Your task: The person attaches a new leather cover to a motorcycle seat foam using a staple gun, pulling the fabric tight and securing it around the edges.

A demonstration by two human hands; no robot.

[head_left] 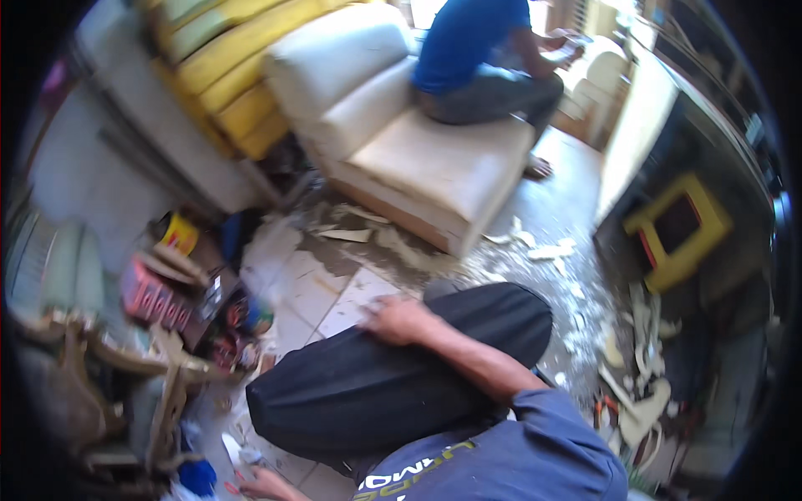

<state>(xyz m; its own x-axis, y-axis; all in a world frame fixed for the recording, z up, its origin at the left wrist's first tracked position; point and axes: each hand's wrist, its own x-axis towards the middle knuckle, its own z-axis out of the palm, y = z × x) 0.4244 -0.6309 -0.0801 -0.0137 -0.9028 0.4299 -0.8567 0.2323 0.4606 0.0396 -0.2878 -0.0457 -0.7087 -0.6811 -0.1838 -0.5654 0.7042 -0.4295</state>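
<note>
My right hand (394,319) rests over the dark trousers (393,376) on my bent legs, its fingers loose and apart, with nothing visible in them. At the lower edge my left hand (269,484) reaches out low to the left, fingers apart and partly blurred. Just beyond its fingers lies a pale, blade-like piece (232,451), and small red bits show at the fingertips. A blue object (198,478) sits beside that hand; its kind is unclear.
A person in a blue shirt (468,42) sits on a cream sofa seat (443,163) ahead. Foam scraps (551,250) litter the floor. Yellow cushions (234,75) stand behind. Carved wooden frames (163,401) and a pink basket (154,292) are left; a yellow stool (681,230) is right.
</note>
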